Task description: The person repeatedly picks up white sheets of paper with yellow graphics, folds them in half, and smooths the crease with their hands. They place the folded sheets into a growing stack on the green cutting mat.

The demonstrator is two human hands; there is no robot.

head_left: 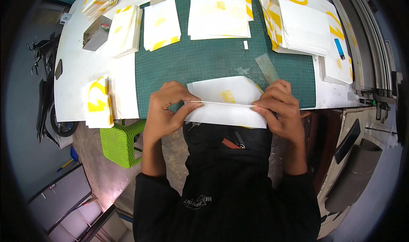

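A white paper sheet (230, 116) with yellow print hangs at the table's near edge, creased along a straight line across its width. My left hand (170, 108) pinches the left end of that crease between thumb and fingers. At the right end, my right hand (279, 108) grips the same sheet, fingers curled and thumb beneath. The sheet's far part lies over the green cutting mat (164, 67), while its near flap drops toward my body. Just beyond my right hand lies a translucent rectangular strip (267, 67).
Stacks of white and yellow printed paper (219, 18) line the far side, with a larger stack (298, 27) at right bearing a blue lighter-like object (339, 48). A grey box (97, 33) and a small folded stack (99, 101) are left. A green stool (121, 144) stands below.
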